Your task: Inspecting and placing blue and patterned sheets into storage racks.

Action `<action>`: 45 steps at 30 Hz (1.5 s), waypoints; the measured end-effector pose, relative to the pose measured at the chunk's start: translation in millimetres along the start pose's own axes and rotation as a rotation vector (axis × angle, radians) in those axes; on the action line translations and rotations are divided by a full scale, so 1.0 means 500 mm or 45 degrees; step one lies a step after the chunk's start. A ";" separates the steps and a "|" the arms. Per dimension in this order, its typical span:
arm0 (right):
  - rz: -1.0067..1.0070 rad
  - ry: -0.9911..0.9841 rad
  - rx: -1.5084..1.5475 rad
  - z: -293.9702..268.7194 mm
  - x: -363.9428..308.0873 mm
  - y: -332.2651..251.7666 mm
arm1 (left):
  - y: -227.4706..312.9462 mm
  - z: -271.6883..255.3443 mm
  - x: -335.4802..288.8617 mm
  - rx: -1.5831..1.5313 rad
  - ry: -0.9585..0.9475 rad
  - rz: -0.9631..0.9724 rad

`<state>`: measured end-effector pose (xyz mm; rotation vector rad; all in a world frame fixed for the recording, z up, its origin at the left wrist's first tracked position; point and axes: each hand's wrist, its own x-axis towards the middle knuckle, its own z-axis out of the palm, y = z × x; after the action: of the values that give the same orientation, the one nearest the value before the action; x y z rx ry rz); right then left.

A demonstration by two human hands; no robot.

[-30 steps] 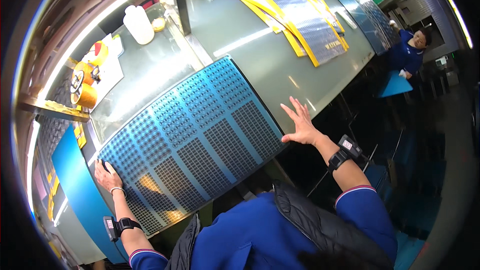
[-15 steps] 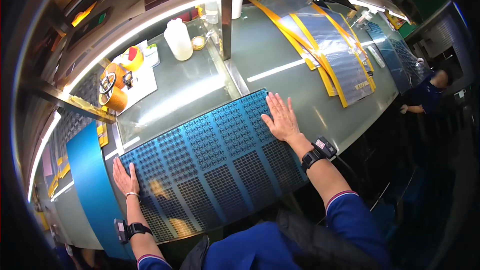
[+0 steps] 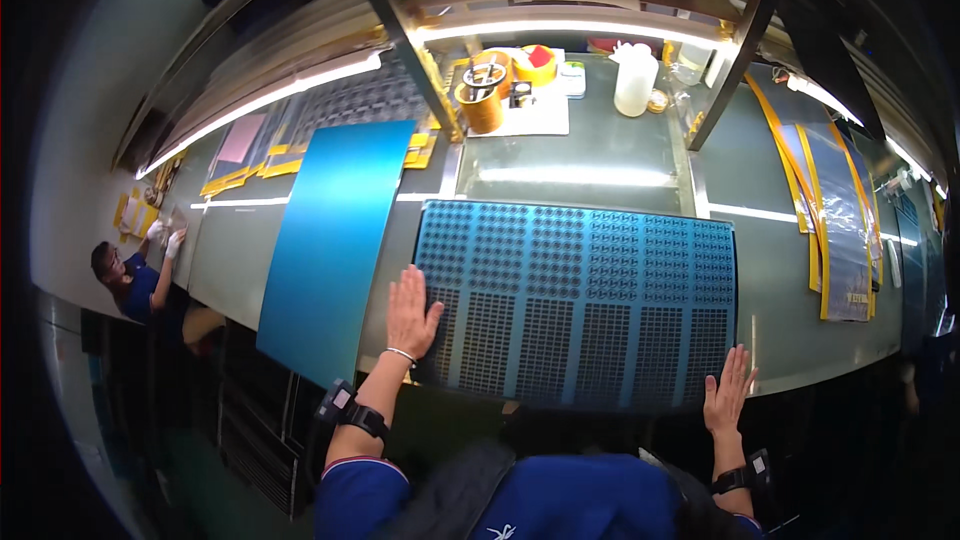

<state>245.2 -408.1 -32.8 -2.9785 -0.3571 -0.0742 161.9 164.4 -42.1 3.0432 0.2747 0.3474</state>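
Patterned blue panel (image 3: pixel 576 290) lies flat on the grey-green worktable (image 3: pixel 785 345), in front of the person, its long sides running left to right. Dark marks fill 6 columns: small motifs in the upper half, fine grids in the lower half. The left hand (image 3: pixel 410 318) is open and flat at the panel's left edge, fingers stretched out; the right hand (image 3: pixel 728 392) is open too, at the lower right corner. Whether either palm presses on the edge, I cannot tell. Left of the left hand lies a plain blue sheet (image 3: pixel 330 230). Beyond the panel stand a white bottle (image 3: pixel 634 85) and an orange tape roll (image 3: pixel 481 114); yellow-edged films (image 3: pixel 840 225) lie to the right. Far left is 1 co-worker (image 3: pixel 140 285) wearing white gloves (image 3: pixel 174 243).
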 end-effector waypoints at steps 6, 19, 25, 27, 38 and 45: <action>0.027 -0.059 -0.053 0.014 -0.021 0.010 | 0.021 -0.028 0.073 -0.262 -0.304 -0.340; 0.162 -0.080 -0.183 0.008 -0.016 -0.013 | -0.032 0.005 0.145 -0.179 -0.142 -0.301; 0.113 0.196 0.007 -0.002 -0.082 -0.031 | 0.012 -0.045 -0.130 -0.310 0.144 -0.166; 0.013 0.124 -0.020 0.020 -0.118 -0.028 | 0.018 -0.057 -0.205 -0.168 -0.038 -0.067; -0.317 0.179 0.186 -0.016 -0.109 -0.207 | 0.017 -0.035 -0.192 -0.280 0.234 -0.271; -0.614 0.004 0.276 0.035 -0.121 -0.394 | 0.004 -0.093 -0.131 -0.601 -0.199 -0.504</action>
<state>140.1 -229.9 -27.8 -2.6160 -1.0037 -0.0835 88.6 152.3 -10.9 2.4632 0.6632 0.1214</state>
